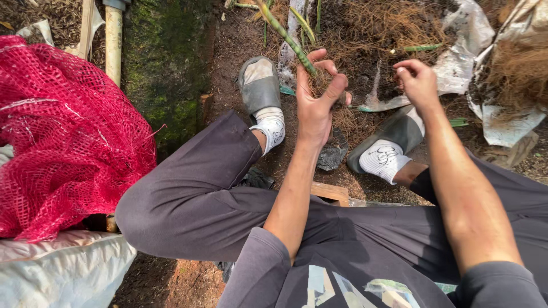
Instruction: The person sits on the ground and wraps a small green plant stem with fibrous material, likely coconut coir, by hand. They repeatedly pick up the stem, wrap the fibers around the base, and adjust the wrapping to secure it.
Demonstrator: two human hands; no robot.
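Closest to me, my grey sleeves run out to both hands. My left hand (315, 94) is closed around a thin green stalk (283, 35), whose top is cut off by the frame's upper edge. My right hand (417, 83) is curled loosely near a tuft of dry roots (365, 68); whether it grips anything I cannot tell. Beyond lie my slippers (260, 85), torn plastic sheeting (465, 51) and, at left, a red mesh sack (63, 131).
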